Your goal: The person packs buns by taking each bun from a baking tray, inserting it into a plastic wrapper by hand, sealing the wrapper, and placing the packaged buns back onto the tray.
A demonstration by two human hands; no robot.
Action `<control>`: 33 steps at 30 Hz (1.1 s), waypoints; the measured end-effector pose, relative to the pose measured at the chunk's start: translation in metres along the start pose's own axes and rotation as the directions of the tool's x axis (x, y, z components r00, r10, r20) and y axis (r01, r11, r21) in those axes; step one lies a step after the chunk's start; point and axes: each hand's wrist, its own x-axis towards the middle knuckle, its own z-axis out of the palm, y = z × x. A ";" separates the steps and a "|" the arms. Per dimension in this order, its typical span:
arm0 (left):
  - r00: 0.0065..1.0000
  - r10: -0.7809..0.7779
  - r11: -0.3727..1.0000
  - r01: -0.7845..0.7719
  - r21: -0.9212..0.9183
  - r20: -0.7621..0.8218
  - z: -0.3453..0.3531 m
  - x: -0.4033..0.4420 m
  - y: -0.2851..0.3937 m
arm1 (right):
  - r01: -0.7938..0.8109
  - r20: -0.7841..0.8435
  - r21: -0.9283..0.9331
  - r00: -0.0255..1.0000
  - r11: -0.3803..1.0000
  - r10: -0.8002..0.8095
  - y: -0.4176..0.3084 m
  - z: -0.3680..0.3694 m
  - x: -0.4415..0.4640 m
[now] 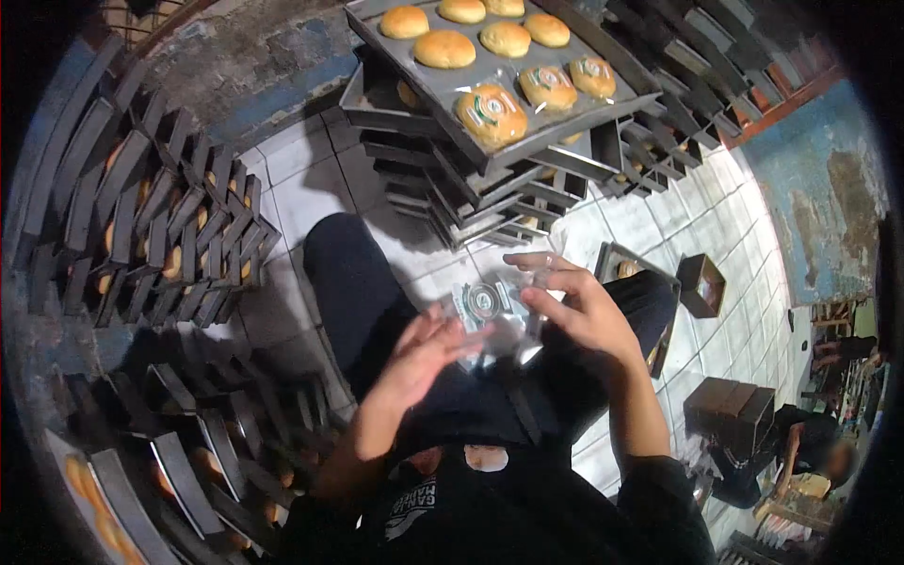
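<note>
A clear plastic bag (485,299) with a printed round label is between my hands, above my lap. My left hand (419,356) holds its left side, the fingers slightly blurred by motion. At the other side, my right hand (586,311) has the bag's edge between thumb and fingers, the index finger stretched out. The bag's lower part is smeared, and I cannot tell whether anything is inside. Beyond my hands, a metal baking tray (428,89) carries several bare round buns (444,49) and several buns in printed bags (492,115) along its near edge.
The tray tops a crisscross stack of trays (452,202). More tray stacks with buns (151,217) stand at left and lower left. Dark metal boxes (730,411) and an open tin (702,285) rest on the tiled floor (744,254). Another person (800,443) is at far right.
</note>
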 end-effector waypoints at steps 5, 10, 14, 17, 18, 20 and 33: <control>0.961 0.264 0.933 -0.233 0.276 -0.081 0.021 -0.001 0.028 | 0.083 -0.295 0.416 0.954 0.906 0.049 -0.020 -0.018 0.016; 0.830 0.495 0.848 -0.399 0.348 -0.256 0.016 0.002 0.064 | 0.116 -0.322 0.437 0.946 0.892 0.035 -0.050 -0.030 0.071; 0.741 0.592 0.794 -0.468 0.387 -0.318 0.004 0.003 0.098 | 0.162 -0.115 0.204 0.983 0.965 -0.141 -0.050 -0.056 0.158; 0.708 0.583 0.803 -0.429 0.413 -0.399 -0.006 0.006 0.113 | 0.186 -0.235 -0.275 0.938 0.943 -0.254 -0.039 -0.076 0.264; 0.710 0.586 0.800 -0.430 0.419 -0.391 -0.009 0.009 0.113 | 0.179 -0.258 -0.358 0.924 0.916 -0.282 -0.029 -0.081 0.301; 0.714 0.568 0.816 -0.425 0.391 -0.409 -0.012 0.014 0.113 | 0.035 -0.217 -0.452 0.965 0.891 -0.148 -0.001 -0.093 0.369; 0.706 0.556 0.825 -0.403 0.397 -0.439 -0.022 0.020 0.122 | 0.216 -0.220 -0.328 0.929 0.920 -0.297 -0.018 -0.077 0.358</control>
